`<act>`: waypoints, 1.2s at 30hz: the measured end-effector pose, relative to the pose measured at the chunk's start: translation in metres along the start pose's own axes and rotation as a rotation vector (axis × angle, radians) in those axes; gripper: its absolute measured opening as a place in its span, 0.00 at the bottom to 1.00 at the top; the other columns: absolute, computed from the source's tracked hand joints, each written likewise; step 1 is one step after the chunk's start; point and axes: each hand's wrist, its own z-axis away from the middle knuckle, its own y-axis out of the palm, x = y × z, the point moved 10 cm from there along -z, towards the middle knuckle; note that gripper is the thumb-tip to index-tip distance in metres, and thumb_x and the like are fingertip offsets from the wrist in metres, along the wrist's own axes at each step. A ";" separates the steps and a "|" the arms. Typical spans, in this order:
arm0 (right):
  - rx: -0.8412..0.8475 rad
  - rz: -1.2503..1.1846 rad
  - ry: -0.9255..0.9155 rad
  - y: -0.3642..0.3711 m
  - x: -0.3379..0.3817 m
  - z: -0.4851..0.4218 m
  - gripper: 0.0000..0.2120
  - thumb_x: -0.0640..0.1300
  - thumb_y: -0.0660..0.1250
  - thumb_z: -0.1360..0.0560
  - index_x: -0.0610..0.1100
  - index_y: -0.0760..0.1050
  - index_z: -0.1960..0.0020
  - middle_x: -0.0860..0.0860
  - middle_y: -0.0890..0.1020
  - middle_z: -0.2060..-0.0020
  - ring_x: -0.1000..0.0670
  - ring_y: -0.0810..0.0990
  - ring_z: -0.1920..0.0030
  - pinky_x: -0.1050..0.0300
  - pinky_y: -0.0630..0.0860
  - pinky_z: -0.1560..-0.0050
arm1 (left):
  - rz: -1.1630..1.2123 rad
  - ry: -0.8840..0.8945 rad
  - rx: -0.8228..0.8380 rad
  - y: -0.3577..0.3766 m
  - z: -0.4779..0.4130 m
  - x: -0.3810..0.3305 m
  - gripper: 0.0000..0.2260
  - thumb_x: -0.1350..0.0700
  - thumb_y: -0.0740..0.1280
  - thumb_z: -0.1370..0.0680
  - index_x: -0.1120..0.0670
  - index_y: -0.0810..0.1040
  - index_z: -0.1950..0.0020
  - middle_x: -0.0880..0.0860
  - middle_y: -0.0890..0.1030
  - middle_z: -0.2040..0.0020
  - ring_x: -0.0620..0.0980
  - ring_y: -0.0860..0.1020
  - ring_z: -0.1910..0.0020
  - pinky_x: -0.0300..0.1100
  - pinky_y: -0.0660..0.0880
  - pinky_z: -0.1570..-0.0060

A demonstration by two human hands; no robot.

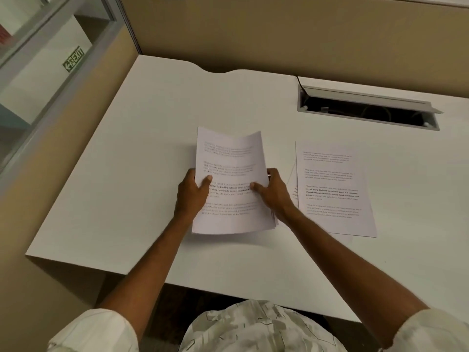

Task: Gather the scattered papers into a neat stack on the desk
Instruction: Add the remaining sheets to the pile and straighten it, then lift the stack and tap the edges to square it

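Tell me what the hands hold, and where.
Both hands, left hand and right hand, grip a sheaf of papers by its side edges, thumbs on top.

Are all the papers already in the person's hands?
No, loose sheets lie flat on the desk beside the right hand.

Open cable hatch [368,110] in desktop; exit sign [73,59] behind glass.

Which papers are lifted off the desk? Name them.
The bundle of sheets gripped by the left hand and right hand, its top edge curling. The other printed sheets to its right lie flat on the desk, untouched.
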 end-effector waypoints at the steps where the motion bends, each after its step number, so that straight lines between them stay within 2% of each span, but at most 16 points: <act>1: 0.012 0.037 0.029 0.006 -0.008 -0.002 0.24 0.43 0.71 0.20 0.41 0.65 0.28 0.44 0.80 0.35 0.47 0.81 0.47 0.60 0.79 0.53 | -0.015 -0.030 0.005 0.003 0.002 0.010 0.17 0.50 0.66 0.18 0.59 0.74 0.34 0.56 0.81 0.36 0.56 0.81 0.41 0.43 0.76 0.48; 4: -0.022 0.225 0.028 0.013 -0.017 -0.009 0.22 0.42 0.70 0.20 0.39 0.69 0.29 0.42 0.79 0.34 0.41 0.80 0.38 0.49 0.79 0.40 | -0.080 -0.088 -0.036 0.008 0.007 0.030 0.17 0.52 0.67 0.19 0.61 0.75 0.35 0.60 0.78 0.35 0.59 0.77 0.37 0.50 0.76 0.41; 6: -0.090 0.416 -0.001 0.011 -0.016 -0.012 0.24 0.43 0.70 0.20 0.40 0.70 0.27 0.42 0.74 0.30 0.39 0.74 0.31 0.43 0.75 0.32 | -0.183 -0.120 -0.092 0.008 0.011 0.038 0.17 0.52 0.69 0.20 0.60 0.75 0.35 0.60 0.73 0.33 0.60 0.71 0.34 0.52 0.73 0.38; 8: -0.117 0.489 -0.011 0.011 -0.016 -0.012 0.27 0.43 0.70 0.20 0.41 0.68 0.23 0.42 0.66 0.25 0.38 0.67 0.25 0.42 0.70 0.28 | -0.226 -0.137 -0.133 0.007 0.015 0.040 0.19 0.52 0.71 0.22 0.60 0.74 0.34 0.59 0.69 0.30 0.60 0.67 0.33 0.52 0.70 0.37; 10: -0.100 0.478 -0.018 0.014 -0.015 -0.013 0.29 0.42 0.70 0.20 0.40 0.66 0.22 0.41 0.64 0.23 0.37 0.64 0.24 0.43 0.69 0.27 | -0.211 -0.137 -0.136 0.009 0.017 0.041 0.24 0.54 0.74 0.24 0.59 0.72 0.31 0.58 0.67 0.29 0.60 0.66 0.31 0.53 0.70 0.35; 15: -0.033 0.338 0.093 0.019 -0.013 -0.024 0.33 0.44 0.75 0.24 0.38 0.65 0.24 0.39 0.68 0.29 0.36 0.74 0.31 0.42 0.76 0.30 | -0.218 -0.148 -0.131 0.011 0.019 0.039 0.38 0.58 0.78 0.29 0.58 0.63 0.23 0.59 0.66 0.28 0.60 0.66 0.29 0.55 0.70 0.32; 17: -0.020 0.206 0.179 0.016 -0.014 -0.029 0.30 0.43 0.77 0.25 0.40 0.69 0.28 0.40 0.73 0.33 0.38 0.80 0.37 0.44 0.81 0.38 | -0.206 -0.170 -0.127 0.010 0.018 0.039 0.42 0.58 0.79 0.29 0.58 0.60 0.21 0.60 0.66 0.27 0.60 0.66 0.29 0.55 0.69 0.32; 19: -0.007 0.072 0.251 0.014 -0.017 -0.033 0.21 0.42 0.77 0.25 0.41 0.73 0.37 0.42 0.81 0.38 0.41 0.84 0.45 0.47 0.83 0.46 | -0.193 -0.202 -0.115 0.010 0.016 0.041 0.45 0.57 0.80 0.30 0.58 0.59 0.20 0.60 0.65 0.26 0.60 0.66 0.28 0.54 0.68 0.31; 21: 0.003 0.075 0.256 0.012 -0.015 -0.035 0.14 0.41 0.76 0.25 0.42 0.76 0.42 0.43 0.84 0.41 0.41 0.86 0.46 0.44 0.82 0.42 | -0.181 -0.231 -0.113 0.008 0.015 0.045 0.46 0.56 0.81 0.31 0.58 0.58 0.20 0.59 0.65 0.26 0.60 0.65 0.27 0.55 0.68 0.30; 23: -0.013 0.169 0.193 0.009 -0.010 -0.035 0.13 0.42 0.74 0.24 0.43 0.79 0.41 0.45 0.85 0.43 0.40 0.84 0.42 0.39 0.78 0.35 | -0.171 -0.237 -0.118 0.007 0.015 0.046 0.47 0.56 0.81 0.31 0.58 0.58 0.20 0.59 0.64 0.26 0.60 0.65 0.27 0.55 0.68 0.30; 24: -0.023 0.191 0.156 0.008 -0.006 -0.033 0.13 0.42 0.74 0.24 0.43 0.80 0.40 0.46 0.85 0.44 0.41 0.84 0.42 0.42 0.79 0.36 | -0.167 -0.234 -0.122 0.006 0.015 0.047 0.47 0.56 0.81 0.32 0.58 0.58 0.20 0.59 0.64 0.25 0.60 0.64 0.27 0.56 0.68 0.30; 27: -0.031 0.083 0.101 0.001 -0.001 -0.027 0.10 0.41 0.73 0.23 0.42 0.80 0.43 0.46 0.86 0.46 0.43 0.86 0.49 0.53 0.81 0.52 | -0.096 -0.265 -0.110 0.008 0.015 0.049 0.48 0.58 0.82 0.32 0.57 0.58 0.19 0.59 0.62 0.24 0.61 0.67 0.28 0.57 0.71 0.31; 29: -0.025 -0.028 0.123 -0.007 -0.005 -0.021 0.08 0.40 0.72 0.22 0.41 0.79 0.44 0.44 0.87 0.46 0.43 0.88 0.53 0.50 0.85 0.52 | 0.075 -0.315 -0.083 0.014 0.016 0.051 0.43 0.59 0.81 0.31 0.57 0.62 0.21 0.58 0.66 0.25 0.59 0.74 0.32 0.58 0.75 0.34; 32: -0.039 -0.173 0.154 -0.032 -0.012 -0.011 0.11 0.40 0.73 0.22 0.39 0.80 0.41 0.41 0.87 0.47 0.40 0.88 0.53 0.43 0.86 0.48 | 0.378 -0.352 0.036 0.034 0.016 0.038 0.21 0.57 0.75 0.25 0.57 0.76 0.34 0.57 0.81 0.36 0.54 0.83 0.44 0.51 0.82 0.45; 34: -0.053 -0.244 0.146 -0.055 -0.016 -0.004 0.12 0.40 0.73 0.22 0.38 0.80 0.40 0.41 0.88 0.47 0.41 0.88 0.54 0.45 0.87 0.51 | 0.470 -0.353 0.134 0.051 0.017 0.019 0.11 0.56 0.71 0.21 0.53 0.80 0.40 0.54 0.85 0.42 0.50 0.84 0.50 0.44 0.81 0.52; 36: -0.061 -0.280 0.140 -0.078 -0.019 0.003 0.15 0.41 0.74 0.23 0.38 0.79 0.38 0.42 0.87 0.46 0.40 0.89 0.51 0.48 0.87 0.54 | 0.464 -0.302 0.206 0.067 0.016 -0.004 0.09 0.55 0.68 0.19 0.50 0.80 0.39 0.49 0.85 0.45 0.47 0.84 0.51 0.42 0.82 0.54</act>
